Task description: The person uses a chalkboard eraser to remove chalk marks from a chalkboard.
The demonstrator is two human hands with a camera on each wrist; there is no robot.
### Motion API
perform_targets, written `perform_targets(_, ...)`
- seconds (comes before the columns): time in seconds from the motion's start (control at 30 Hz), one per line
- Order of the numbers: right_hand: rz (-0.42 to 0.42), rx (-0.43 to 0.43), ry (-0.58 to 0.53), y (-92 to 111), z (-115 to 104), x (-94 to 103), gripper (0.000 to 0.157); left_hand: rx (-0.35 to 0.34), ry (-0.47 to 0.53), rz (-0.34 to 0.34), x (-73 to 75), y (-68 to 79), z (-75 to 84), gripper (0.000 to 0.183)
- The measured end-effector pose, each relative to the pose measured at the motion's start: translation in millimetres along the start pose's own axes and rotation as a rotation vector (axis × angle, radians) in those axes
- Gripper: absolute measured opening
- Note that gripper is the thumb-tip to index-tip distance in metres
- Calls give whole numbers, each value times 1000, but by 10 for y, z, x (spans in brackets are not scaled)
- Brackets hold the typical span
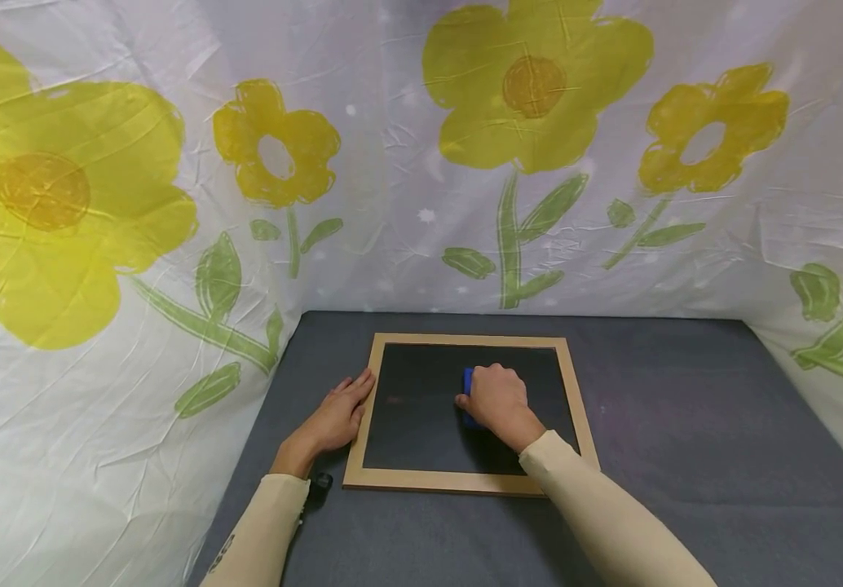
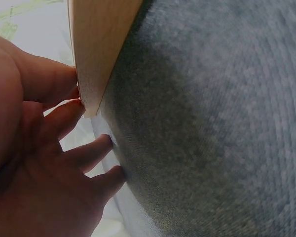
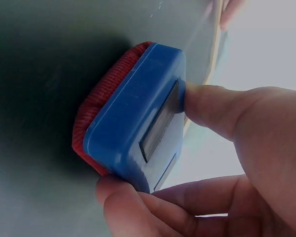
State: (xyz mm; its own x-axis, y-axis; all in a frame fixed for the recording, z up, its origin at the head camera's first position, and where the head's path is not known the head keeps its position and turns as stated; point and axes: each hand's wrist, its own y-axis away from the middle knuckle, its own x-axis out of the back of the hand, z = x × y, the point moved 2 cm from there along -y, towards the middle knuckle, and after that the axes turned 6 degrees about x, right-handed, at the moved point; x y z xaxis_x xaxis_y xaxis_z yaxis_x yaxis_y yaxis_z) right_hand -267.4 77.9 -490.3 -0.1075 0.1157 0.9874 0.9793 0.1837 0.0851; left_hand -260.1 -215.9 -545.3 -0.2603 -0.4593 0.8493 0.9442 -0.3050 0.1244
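A small blackboard (image 1: 414, 424) with a light wooden frame (image 1: 458, 481) lies flat on the dark cloth. My right hand (image 1: 498, 399) grips a blue board eraser (image 3: 138, 103) right of the board's middle, thumb on one side and fingers on the other. The eraser's red ribbed cloth pad (image 3: 106, 94) faces the black surface; dark strips show on its blue back. At the board's left side my left hand (image 1: 336, 417) rests its extended fingers against the frame. The left wrist view shows two fingertips at the frame's edge (image 2: 96, 54) and others touching the cloth.
Dark grey cloth (image 1: 686, 424) covers the table all around the board. White curtains (image 1: 392, 163) printed with yellow flowers hang behind and at both sides. A small black object (image 1: 322, 483) shows beside the left wrist.
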Motion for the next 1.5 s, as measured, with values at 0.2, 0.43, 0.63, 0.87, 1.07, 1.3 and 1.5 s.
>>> perform_targets(0.2,21,31,-19,-55,-156,-28,54,-2,-3,3,10,2,21,61)
perform_targets(0.43,11,47,-24,-124,-422,-62,53,-12,19,7,4,-11,7,62)
perform_targets(0.63,-10,66,-14,-166,-654,-92,52,-58,49,41,-26,-21,-41,62)
perform_targets(0.87,-14,91,0,-218,-886,-141,53,-11,-1,9,10,-31,4,61)
perform_targets(1.07,-4,118,29,-239,-1065,-183,55,0,-20,0,11,-36,-12,61)
perform_targets(1.3,23,178,32,-220,-1205,-210,52,-3,-11,-4,2,-22,-23,61)
perform_targets(1.5,36,180,29,-231,-1216,-229,54,-45,30,22,-26,-20,-66,61)
